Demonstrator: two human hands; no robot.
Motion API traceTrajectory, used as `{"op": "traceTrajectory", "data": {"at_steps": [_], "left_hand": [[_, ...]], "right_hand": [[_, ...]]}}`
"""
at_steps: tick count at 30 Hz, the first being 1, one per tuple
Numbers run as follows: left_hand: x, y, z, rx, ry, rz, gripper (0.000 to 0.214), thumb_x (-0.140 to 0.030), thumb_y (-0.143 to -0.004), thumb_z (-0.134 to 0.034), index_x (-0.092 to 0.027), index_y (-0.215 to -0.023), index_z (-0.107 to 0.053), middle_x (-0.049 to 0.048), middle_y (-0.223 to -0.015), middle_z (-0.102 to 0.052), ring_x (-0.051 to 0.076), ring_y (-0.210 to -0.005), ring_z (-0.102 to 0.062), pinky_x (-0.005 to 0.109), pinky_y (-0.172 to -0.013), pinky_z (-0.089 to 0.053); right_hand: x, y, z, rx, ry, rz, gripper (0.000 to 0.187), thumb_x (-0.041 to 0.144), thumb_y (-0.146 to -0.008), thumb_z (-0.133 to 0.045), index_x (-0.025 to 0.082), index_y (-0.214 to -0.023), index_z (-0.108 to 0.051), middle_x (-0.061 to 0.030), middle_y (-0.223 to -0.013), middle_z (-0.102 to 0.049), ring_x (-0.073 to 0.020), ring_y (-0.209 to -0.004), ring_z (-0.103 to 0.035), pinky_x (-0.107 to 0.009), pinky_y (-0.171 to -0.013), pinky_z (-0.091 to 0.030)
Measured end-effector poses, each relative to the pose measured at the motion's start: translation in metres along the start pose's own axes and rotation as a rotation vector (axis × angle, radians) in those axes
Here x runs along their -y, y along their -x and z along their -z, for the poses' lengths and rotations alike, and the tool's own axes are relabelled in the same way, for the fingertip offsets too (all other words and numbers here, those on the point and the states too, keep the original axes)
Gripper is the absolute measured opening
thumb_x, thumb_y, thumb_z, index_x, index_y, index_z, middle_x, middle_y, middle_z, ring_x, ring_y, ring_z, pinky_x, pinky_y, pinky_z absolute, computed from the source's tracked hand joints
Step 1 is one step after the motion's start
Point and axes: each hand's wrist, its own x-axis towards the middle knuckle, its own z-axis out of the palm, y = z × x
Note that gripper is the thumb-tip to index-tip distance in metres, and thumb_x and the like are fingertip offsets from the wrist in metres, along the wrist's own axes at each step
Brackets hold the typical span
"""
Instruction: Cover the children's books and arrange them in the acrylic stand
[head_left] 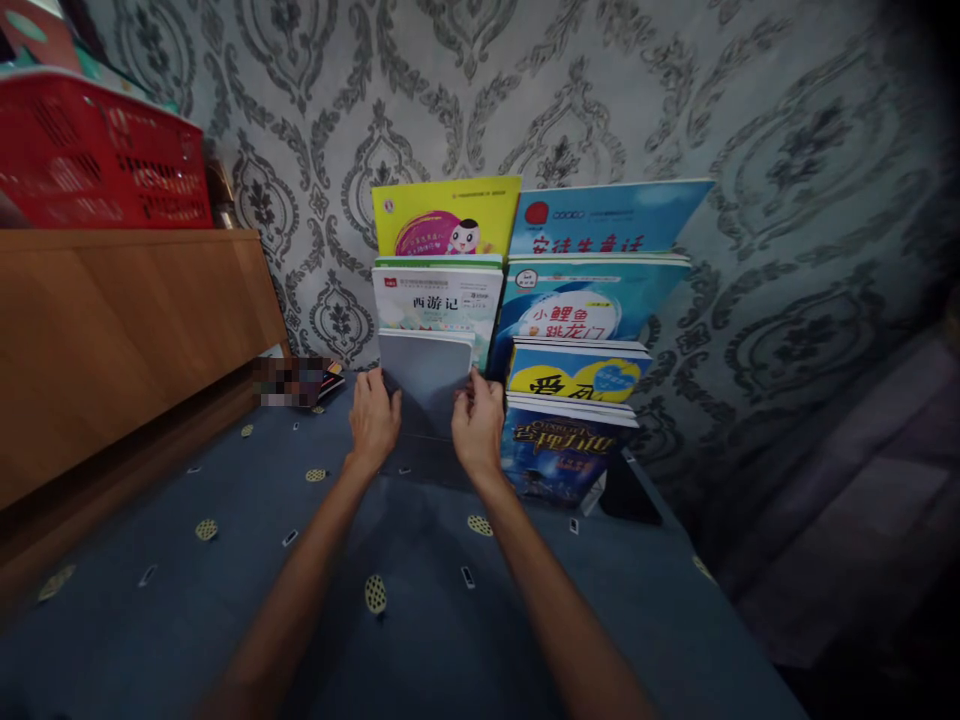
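Observation:
A plain grey-blue book [426, 385] stands upright at the front of the left row, between my two hands. My left hand [373, 418] grips its left edge, fingers curled behind. At its right edge my right hand [478, 420] holds it between thumb and fingers. Behind it stand a white book [442, 300] and a taller yellow book [450, 215]. The row alongside on the right has a dark blue book [559, 455] in front, then a yellow and blue book [581, 372], a teal book [592, 295] and a blue book [611, 215] at the back.
A wooden cabinet [135, 340] on the left carries a red plastic basket [105, 150]. Low beside it lie some dark items [330, 383], partly blurred. The patterned blue cloth [420, 640] covers the surface. Patterned wallpaper [465, 90] rises behind; a dark flat object [630, 492] lies at right.

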Motion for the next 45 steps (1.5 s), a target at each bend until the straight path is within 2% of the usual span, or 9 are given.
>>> {"op": "traceTrajectory", "data": {"at_steps": [5,18,24,27,31,35,40,45], "left_hand": [[0.001,0.000,-0.001,0.001,-0.020,-0.001,0.030,-0.020,-0.095,-0.053,-0.016,-0.124,-0.049,0.0147,-0.117,-0.057,0.030,-0.115,-0.058,0.045,-0.095,-0.052],[-0.002,-0.001,0.004,0.031,-0.073,0.009,0.030,-0.021,-0.095,-0.056,-0.014,-0.123,-0.049,0.0169,-0.121,-0.058,0.032,-0.117,-0.059,0.045,-0.094,-0.053],[0.008,-0.003,0.003,0.008,-0.021,-0.056,0.042,-0.022,-0.091,-0.060,-0.018,-0.130,-0.043,0.0130,-0.120,-0.061,0.031,-0.115,-0.062,0.043,-0.093,-0.053],[0.012,-0.004,0.004,0.005,0.006,-0.077,0.047,-0.022,-0.090,-0.062,-0.018,-0.131,-0.041,0.0113,-0.116,-0.061,0.029,-0.112,-0.063,0.041,-0.091,-0.053],[0.016,-0.009,0.010,0.028,0.059,-0.084,0.047,-0.025,-0.088,-0.064,-0.019,-0.128,-0.041,0.0116,-0.117,-0.060,0.029,-0.111,-0.064,0.041,-0.090,-0.054],[0.020,-0.015,0.016,0.030,0.143,-0.071,0.055,-0.030,-0.087,-0.065,-0.017,-0.134,-0.038,0.0144,-0.122,-0.059,0.030,-0.116,-0.063,0.044,-0.095,-0.053],[0.021,-0.018,0.019,0.046,0.265,-0.133,0.066,-0.028,-0.086,-0.063,-0.015,-0.142,-0.032,0.0164,-0.128,-0.060,0.028,-0.117,-0.062,0.045,-0.103,-0.050],[0.023,-0.019,0.016,0.066,0.302,-0.131,0.067,-0.026,-0.086,-0.060,-0.017,-0.145,-0.030,0.0164,-0.130,-0.061,0.030,-0.119,-0.062,0.048,-0.105,-0.049]], "right_hand": [[-0.001,-0.001,0.000,0.013,-0.046,-0.026,0.048,0.018,-0.092,-0.043,0.014,-0.136,-0.062,-0.0136,-0.105,-0.057,-0.0257,-0.094,-0.065,-0.044,-0.089,-0.056],[0.000,-0.001,-0.001,0.034,-0.022,-0.042,0.052,0.013,-0.091,-0.043,0.017,-0.140,-0.058,-0.0133,-0.110,-0.058,-0.0250,-0.099,-0.066,-0.043,-0.093,-0.055],[0.002,-0.001,0.002,0.038,-0.074,-0.060,0.054,0.014,-0.090,-0.045,0.016,-0.144,-0.045,-0.0132,-0.112,-0.060,-0.0254,-0.102,-0.064,-0.045,-0.092,-0.054],[0.004,0.000,0.003,0.039,-0.102,-0.075,0.046,0.016,-0.093,-0.043,0.018,-0.139,-0.041,-0.0108,-0.105,-0.059,-0.0239,-0.099,-0.064,-0.042,-0.086,-0.054],[0.009,0.000,0.006,0.053,-0.097,-0.069,0.030,0.016,-0.093,-0.043,0.020,-0.122,-0.045,-0.0076,-0.097,-0.059,-0.0214,-0.092,-0.064,-0.038,-0.081,-0.054],[0.014,-0.001,0.009,0.041,-0.125,-0.063,0.019,0.017,-0.090,-0.044,0.021,-0.108,-0.047,-0.0064,-0.094,-0.059,-0.0198,-0.088,-0.063,-0.035,-0.078,-0.052],[0.021,-0.003,0.015,0.055,-0.188,-0.067,0.014,0.019,-0.090,-0.043,0.022,-0.104,-0.047,-0.0067,-0.093,-0.060,-0.0200,-0.088,-0.063,-0.034,-0.076,-0.051],[0.026,-0.006,0.021,0.077,-0.186,-0.072,0.012,0.019,-0.091,-0.043,0.023,-0.102,-0.046,-0.0051,-0.092,-0.058,-0.0184,-0.086,-0.063,-0.034,-0.078,-0.053]]}}
